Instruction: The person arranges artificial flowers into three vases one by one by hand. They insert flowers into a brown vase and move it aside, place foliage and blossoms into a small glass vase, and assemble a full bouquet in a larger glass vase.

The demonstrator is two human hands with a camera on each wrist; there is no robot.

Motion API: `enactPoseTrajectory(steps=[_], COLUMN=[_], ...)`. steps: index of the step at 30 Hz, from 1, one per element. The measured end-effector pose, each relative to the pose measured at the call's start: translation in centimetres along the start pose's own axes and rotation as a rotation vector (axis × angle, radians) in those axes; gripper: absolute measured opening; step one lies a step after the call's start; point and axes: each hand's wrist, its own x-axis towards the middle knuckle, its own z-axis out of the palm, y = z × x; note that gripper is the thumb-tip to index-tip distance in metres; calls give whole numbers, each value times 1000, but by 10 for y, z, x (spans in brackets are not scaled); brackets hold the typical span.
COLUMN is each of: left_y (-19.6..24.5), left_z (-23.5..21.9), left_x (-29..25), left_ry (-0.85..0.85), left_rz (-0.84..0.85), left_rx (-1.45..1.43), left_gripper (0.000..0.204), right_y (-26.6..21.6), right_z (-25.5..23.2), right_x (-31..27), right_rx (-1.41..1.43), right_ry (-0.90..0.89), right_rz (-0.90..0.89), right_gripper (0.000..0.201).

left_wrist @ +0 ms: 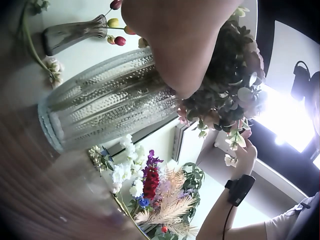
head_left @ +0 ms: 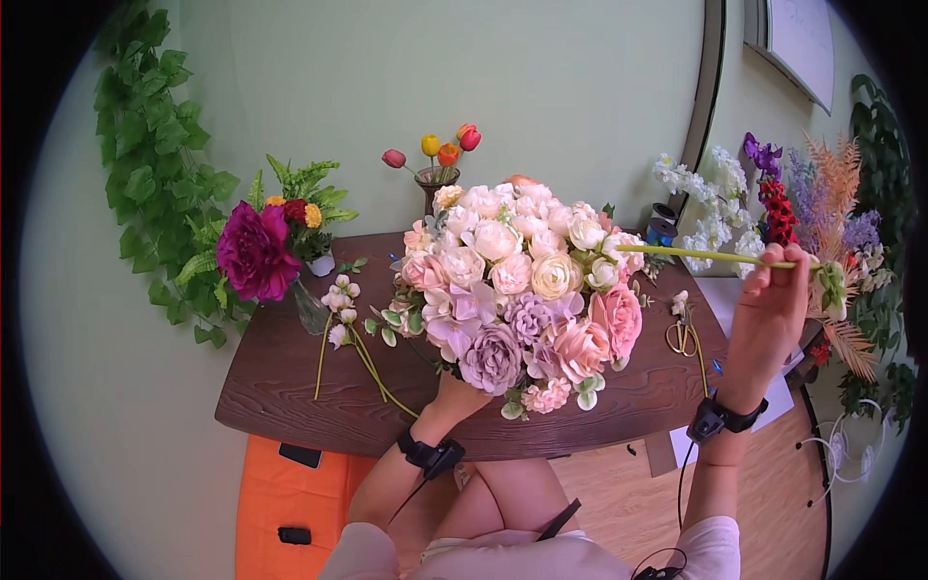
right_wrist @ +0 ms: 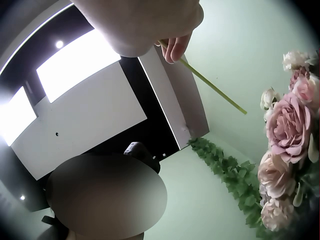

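A large bouquet of pink, cream and lilac flowers stands in a textured glass vase. My left hand reaches under the blooms and holds the vase near its top; the bouquet hides its fingers in the head view. Raised to the right of the bouquet, my right hand pinches a long green flower stem. Small pale blossoms on this stem hang by the hand. The stem's bare end points left and overlaps the bouquet's edge in the head view, while a gap shows in the right wrist view.
Loose flower stems lie left of the vase, gold-handled scissors to its right. Behind stands a tulip vase; at the left, a glass vase with a magenta bloom. More flowers stand at the right.
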Motion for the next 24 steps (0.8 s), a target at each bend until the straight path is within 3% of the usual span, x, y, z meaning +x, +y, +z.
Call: enactPoseTrajectory(steps=[3,4,6,8,9,11,12,15,20,24], left_y=[-12,-11,-10,-7,2,14,26,70,111,111], left_z=[-19,-24,-48,-72,-80,-104,-115,-140,-136,-124], left_x=[-7,-4,-7,-11,1,15,26,67,137,158], left_ry=[54,264,428,596,803,912,904,592,107,-80], left_rz=[-100,-228,-372,-407,-313,-96,-96,179,423,394], left_rx=[32,-238,-273,-265,-360,-378,-381,-68,107,198], left_gripper=[39,32,17,6,6,7,7,11,16,23], right_y=[8,10,14,16,17,19,21,24,22,22], right_z=[24,30,30,32,33,35,36,37,36,33], right_x=[-3,-4,-2,-2,-3,-3,-3,-4,-5,-7], right_rx=[-107,-180,-255,-273,-292,-300,-318,-318,-357,-396], right_ry=[-74,-110,-195,-216,-243,-253,-267,-293,-334,-332], right_rz=[4,-14,-42,-64,-85,-86,-62,-17,-59,-79], right_gripper=[26,27,28,28,28,28,27,27,28,28])
